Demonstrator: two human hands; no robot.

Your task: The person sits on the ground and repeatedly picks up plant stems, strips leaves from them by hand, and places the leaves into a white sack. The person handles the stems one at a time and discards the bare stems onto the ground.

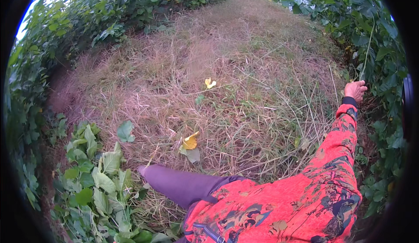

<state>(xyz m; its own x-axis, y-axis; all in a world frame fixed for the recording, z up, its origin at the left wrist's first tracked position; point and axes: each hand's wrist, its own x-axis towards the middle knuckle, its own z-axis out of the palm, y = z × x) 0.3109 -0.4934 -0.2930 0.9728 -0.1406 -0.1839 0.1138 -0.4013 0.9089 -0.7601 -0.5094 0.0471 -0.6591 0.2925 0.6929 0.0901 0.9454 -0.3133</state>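
Note:
My right hand (355, 91) reaches out to the far right, at the edge of the leafy vines. Its fingers are closed around the lower end of a long, thin green vine stem (367, 55), which rises from the hand into the foliage. A red patterned sleeve (337, 138) with a dark cuff covers that arm. My left hand is out of view. Before me lies ground covered with dry and green grass (248, 112). Near my purple-trousered leg (186, 180) is a heap of cut green leafy stems (104, 184).
Dense vines line the right side (386, 112) and the left side (36, 105). Long pale stalks (304, 102) lie on the grass near my arm. A yellow leaf (190, 141), a yellow scrap of leaf (209, 83) and a green leaf (125, 131) lie on the ground.

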